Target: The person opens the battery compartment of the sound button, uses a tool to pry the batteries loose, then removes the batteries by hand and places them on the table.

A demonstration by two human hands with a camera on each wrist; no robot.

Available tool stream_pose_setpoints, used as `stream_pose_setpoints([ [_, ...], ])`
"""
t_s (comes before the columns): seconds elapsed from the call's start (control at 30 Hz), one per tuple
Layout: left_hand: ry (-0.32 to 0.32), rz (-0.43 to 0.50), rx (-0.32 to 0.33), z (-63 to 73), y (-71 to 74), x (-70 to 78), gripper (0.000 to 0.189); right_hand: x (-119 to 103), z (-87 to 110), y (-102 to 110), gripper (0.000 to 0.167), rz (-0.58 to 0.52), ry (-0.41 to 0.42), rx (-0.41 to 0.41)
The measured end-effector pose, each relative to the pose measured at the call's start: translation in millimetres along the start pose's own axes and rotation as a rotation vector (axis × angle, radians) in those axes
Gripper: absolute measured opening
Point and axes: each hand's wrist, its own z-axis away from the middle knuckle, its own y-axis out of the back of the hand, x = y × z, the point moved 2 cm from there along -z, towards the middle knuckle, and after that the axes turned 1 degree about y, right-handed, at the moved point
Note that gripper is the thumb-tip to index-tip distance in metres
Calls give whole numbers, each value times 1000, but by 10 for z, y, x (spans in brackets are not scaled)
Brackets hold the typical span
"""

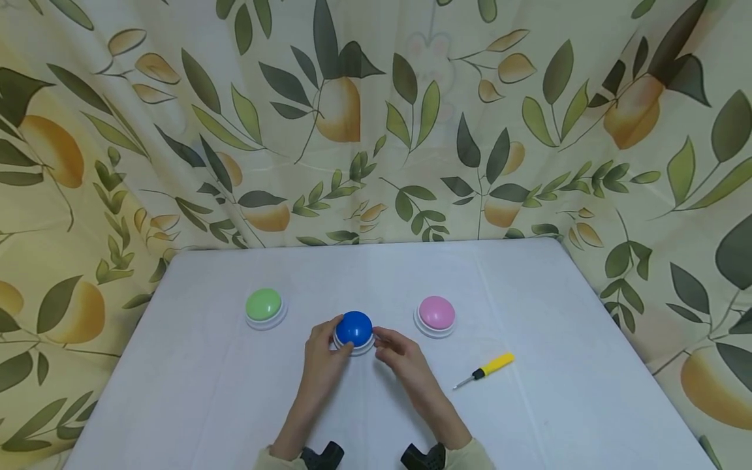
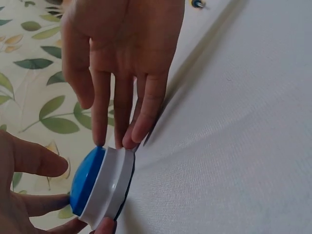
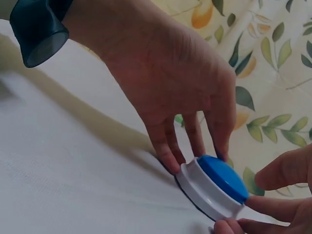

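A blue dome buzzer button (image 1: pixel 355 328) with a white base stands between the two hands. In the head view, my left hand (image 1: pixel 326 353) grips its left side, with the thumb at the front of the rim and a finger behind. Fingertips of my right hand (image 1: pixel 407 363) touch the right side of the button. The left wrist view shows the right hand (image 2: pixel 127 58) with nearly straight fingers against the base (image 2: pixel 112 185) and its thumb apart. From the right wrist, the left hand (image 3: pixel 178 83) reaches the dome (image 3: pixel 223 178) and the base.
On the white table (image 1: pixel 235 405), a green button (image 1: pixel 263 305) stands at left and a pink button (image 1: pixel 437 313) at right. A yellow-handled screwdriver (image 1: pixel 497 364) lies right of the right hand. Behind hangs a leaf-and-fruit patterned curtain (image 1: pixel 411 163).
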Motion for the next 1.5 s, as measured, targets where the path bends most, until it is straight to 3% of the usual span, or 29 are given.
stream_pose_setpoints([
  [0.2,-36,-30,21,10,7,34,55,-8,7,-48,46,42,31,39],
  [0.43,-30,3,27,0,25,102,58,16,-10,-110,49,180,168,107],
  [0.57,-29,13,21,-17,36,135,60,15,-3,-147,50,207,242,120],
  [0.87,25,88,-38,-86,100,132,56,-12,1,-158,58,261,389,60],
  [1.1,16,181,-88,-100,115,159,55,-26,12,-100,60,428,579,19],
  [1.5,41,287,-172,-107,168,176,53,-60,67,5,68,706,729,-54],
])
